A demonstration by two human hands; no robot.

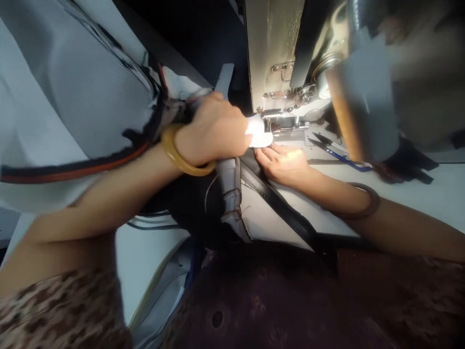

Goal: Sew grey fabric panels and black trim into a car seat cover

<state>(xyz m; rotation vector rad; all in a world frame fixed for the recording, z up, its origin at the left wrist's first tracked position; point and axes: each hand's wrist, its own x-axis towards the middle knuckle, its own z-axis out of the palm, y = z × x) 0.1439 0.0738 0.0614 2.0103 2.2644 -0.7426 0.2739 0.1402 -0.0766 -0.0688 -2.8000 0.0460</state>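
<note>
My left hand [220, 128] is curled closed on the bunched grey and black fabric [230, 194], just left of the sewing machine's needle area [268, 126]. A yellow bangle circles that wrist. A small white piece [259, 132], washed out by the lamp, shows beside my left fingers. My right hand [283, 162] lies with its fingers stretched out, fingertips on dark material just in front of the presser foot. From there a black zipper-like strip [286, 208] trails toward the lower right. The left fingertips are hidden.
Blue-handled thread snips [339, 152] lie on the machine bed, right of the needle. A grey machine part [370, 97], blurred, stands at the right. Large grey fabric panels [98, 82] with dark and orange edging fill the left. More edged fabric [163, 291] hangs below.
</note>
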